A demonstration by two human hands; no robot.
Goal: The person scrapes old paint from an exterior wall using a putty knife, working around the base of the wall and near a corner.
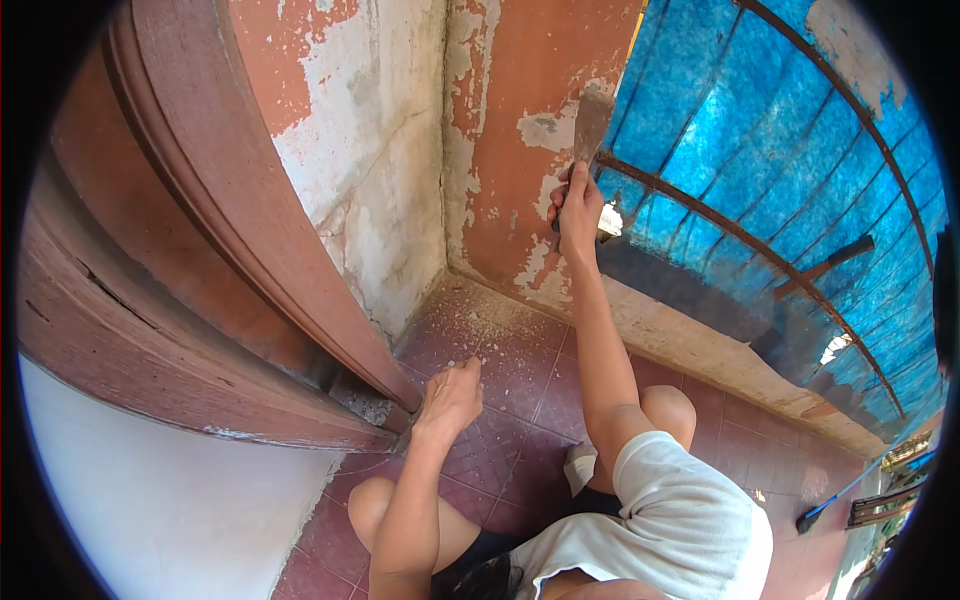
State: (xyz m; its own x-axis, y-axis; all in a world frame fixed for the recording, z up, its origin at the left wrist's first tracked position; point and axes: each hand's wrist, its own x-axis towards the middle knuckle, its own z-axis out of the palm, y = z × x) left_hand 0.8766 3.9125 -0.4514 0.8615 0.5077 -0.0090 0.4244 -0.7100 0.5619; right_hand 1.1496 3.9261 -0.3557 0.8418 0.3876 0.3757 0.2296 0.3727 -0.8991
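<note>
My right hand [580, 210] is raised and wrapped round the handle of a putty knife [592, 125]. Its broad, worn blade points up, against or very close to the orange painted wall [515, 70] at that wall's right edge. Pale patches show where paint is gone from this wall. My left hand [452, 398] is held low beside the foot of the wooden door frame, above the tiled floor. Its fingers are curled into a loose fist, and I see nothing in them.
Paint flakes [490, 325] lie scattered over the red floor tiles [490, 450] in the corner. To the left rises the brown wooden door frame [250, 240]. Blue sheeting [760, 110] behind curved rusty bars [720, 225] fills the right, above a low ledge.
</note>
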